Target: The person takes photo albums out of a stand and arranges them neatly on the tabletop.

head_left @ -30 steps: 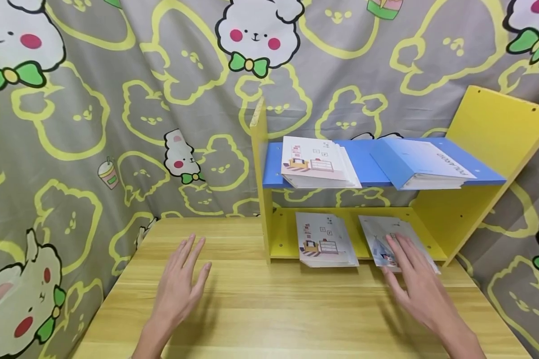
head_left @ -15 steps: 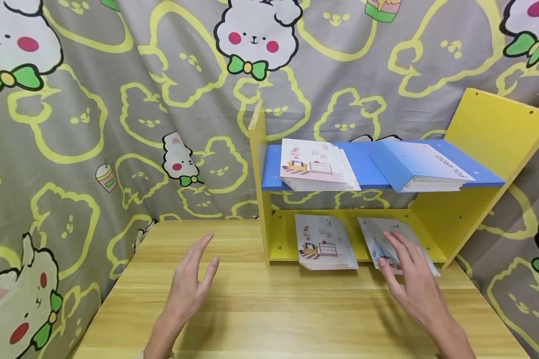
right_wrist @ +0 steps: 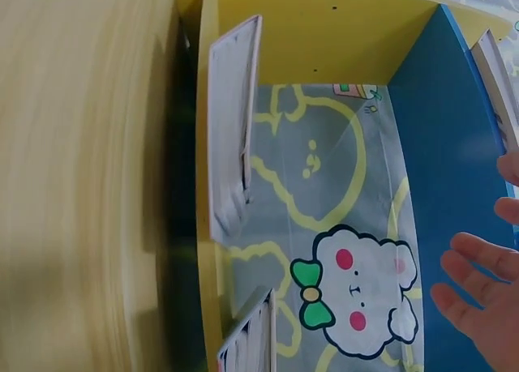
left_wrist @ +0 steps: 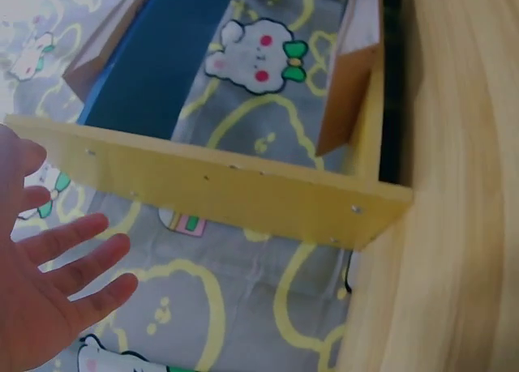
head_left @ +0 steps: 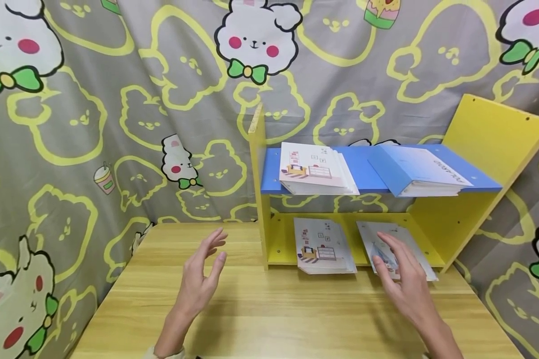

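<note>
My left hand (head_left: 199, 281) hovers over the table left of a small yellow and blue shelf (head_left: 491, 144), its thumb apart from the fingers and nothing held. In the left wrist view its fingers (left_wrist: 85, 267) spread near the yellow side panel. My right hand (head_left: 408, 289) is held in front of the lower right booklet (head_left: 410, 237), partly covering it in the head view; it holds nothing. Beside that lies another pale booklet (head_left: 323, 247) with a furniture drawing. On the blue board rest a similar thick booklet (head_left: 312, 167) and a blue album marked POLAROID (head_left: 424, 167).
The shelf stands at the back right of a light wooden table (head_left: 278, 309). All the booklets jut past its front edges. A grey curtain (head_left: 206, 109) with cartoon animals hangs behind and at the sides. The shelf's left panel (head_left: 260, 184) rises above the blue board.
My left hand has moved right and turned more onto its side. The right hand has shifted slightly left, fingers a little more bent. The booklets stay put; the head view has tilted slightly up.
</note>
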{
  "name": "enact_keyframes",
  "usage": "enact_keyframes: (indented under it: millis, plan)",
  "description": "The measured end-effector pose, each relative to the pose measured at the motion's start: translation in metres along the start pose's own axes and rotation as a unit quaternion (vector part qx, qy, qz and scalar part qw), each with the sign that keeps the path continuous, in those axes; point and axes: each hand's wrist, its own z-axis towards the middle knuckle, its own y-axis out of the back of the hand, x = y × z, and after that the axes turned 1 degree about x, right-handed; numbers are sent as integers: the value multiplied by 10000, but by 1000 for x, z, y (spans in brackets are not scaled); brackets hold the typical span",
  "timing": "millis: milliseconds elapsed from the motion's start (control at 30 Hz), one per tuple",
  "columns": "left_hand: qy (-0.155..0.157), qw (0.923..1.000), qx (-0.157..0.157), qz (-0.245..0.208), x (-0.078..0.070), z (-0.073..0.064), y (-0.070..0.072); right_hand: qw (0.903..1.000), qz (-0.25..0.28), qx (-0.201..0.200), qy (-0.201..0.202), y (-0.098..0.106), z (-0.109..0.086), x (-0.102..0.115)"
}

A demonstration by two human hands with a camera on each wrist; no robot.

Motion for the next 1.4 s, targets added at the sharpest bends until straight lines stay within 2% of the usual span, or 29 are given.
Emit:
enact_keyframes:
  millis: [200, 433, 700, 933, 1167, 1400]
  plan:
    - [-68, 9999, -10, -97, -10, 10, -5, 9990, 386, -68, -220, -5, 6, 4]
    - [-185, 9993, 39, -318, -14, 20, -11, 9954, 893, -264, 207, -12, 19, 8]
    - [-96, 9983, -40, -565, -22, 26, -17, 9934, 1008, -441, 335, -15, 24, 8]
    - [-59, 9964, -69, -838, -28, 26, -24, 9903, 1245, -466, 405, -16, 26, 13]
    - [-106, 9952, -63, -974, -34, 31, -30, 9885, 1475, -292, 175, -16, 35, 18]
    - [-94, 9937, 19, -1118, -43, 45, -34, 9873, 1576, -131, -125, -14, 47, 23]
